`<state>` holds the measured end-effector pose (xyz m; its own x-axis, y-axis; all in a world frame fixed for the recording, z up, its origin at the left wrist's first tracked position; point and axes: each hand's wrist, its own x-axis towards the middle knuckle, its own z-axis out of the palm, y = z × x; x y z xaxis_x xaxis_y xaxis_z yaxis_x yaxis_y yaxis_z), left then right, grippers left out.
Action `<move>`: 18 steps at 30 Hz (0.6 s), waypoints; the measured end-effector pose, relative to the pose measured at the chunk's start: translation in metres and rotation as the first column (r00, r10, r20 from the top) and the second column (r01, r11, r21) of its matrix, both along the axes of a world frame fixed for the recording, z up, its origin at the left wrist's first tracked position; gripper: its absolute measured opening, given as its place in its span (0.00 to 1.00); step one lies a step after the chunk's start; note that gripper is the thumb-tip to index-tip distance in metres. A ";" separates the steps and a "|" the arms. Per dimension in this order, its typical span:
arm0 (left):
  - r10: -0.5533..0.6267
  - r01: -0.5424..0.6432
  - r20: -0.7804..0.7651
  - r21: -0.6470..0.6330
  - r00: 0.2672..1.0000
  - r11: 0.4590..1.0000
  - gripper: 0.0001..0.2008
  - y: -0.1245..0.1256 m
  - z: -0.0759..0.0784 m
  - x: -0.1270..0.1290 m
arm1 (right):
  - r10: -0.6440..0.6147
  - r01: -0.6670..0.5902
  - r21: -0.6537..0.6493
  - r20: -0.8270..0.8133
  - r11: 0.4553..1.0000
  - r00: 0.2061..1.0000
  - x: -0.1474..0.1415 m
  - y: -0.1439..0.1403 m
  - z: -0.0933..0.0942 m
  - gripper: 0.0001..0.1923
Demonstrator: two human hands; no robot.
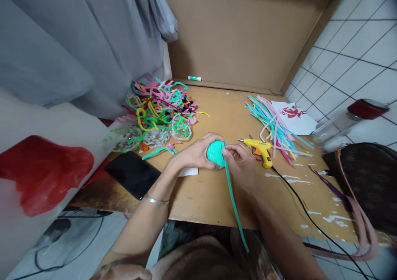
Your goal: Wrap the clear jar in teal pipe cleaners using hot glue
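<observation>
left hand (197, 151): our grip is clamped around the green round piece (215, 154)
right hand (242, 166): our grip pinches the green strip (232, 195) at its side
green round piece: we hold it over the bench (207, 197), between front and back edges
yellow glue gun (261, 145): toward the right edge

The round piece (215, 152) and strip (234, 201) are green, the glue gun (261, 146) mainly yellow.
</observation>
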<state>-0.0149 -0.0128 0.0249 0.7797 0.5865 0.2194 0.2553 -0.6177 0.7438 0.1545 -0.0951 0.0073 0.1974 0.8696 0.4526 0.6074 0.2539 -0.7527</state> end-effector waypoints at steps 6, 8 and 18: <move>0.011 -0.011 -0.001 -0.004 1.000 1.000 0.34 0.000 -0.001 0.001 | -0.040 0.040 -0.014 -0.038 0.999 0.998 -0.002 0.004 -0.002 0.10; 0.012 -0.012 0.001 0.000 1.000 1.000 0.35 0.000 -0.002 0.001 | -0.023 0.022 -0.040 -0.025 0.999 0.999 -0.001 0.005 0.002 0.10; 0.020 -0.021 0.024 0.042 1.000 0.999 0.35 0.000 -0.005 0.004 | -0.022 -0.007 -0.270 -0.102 0.963 0.995 0.011 0.013 0.025 0.09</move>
<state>-0.0112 -0.0133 0.0204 0.7617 0.5923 0.2627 0.2509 -0.6434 0.7233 0.1653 -0.0816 0.0322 0.2375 0.9549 0.1781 0.5239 0.0285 -0.8513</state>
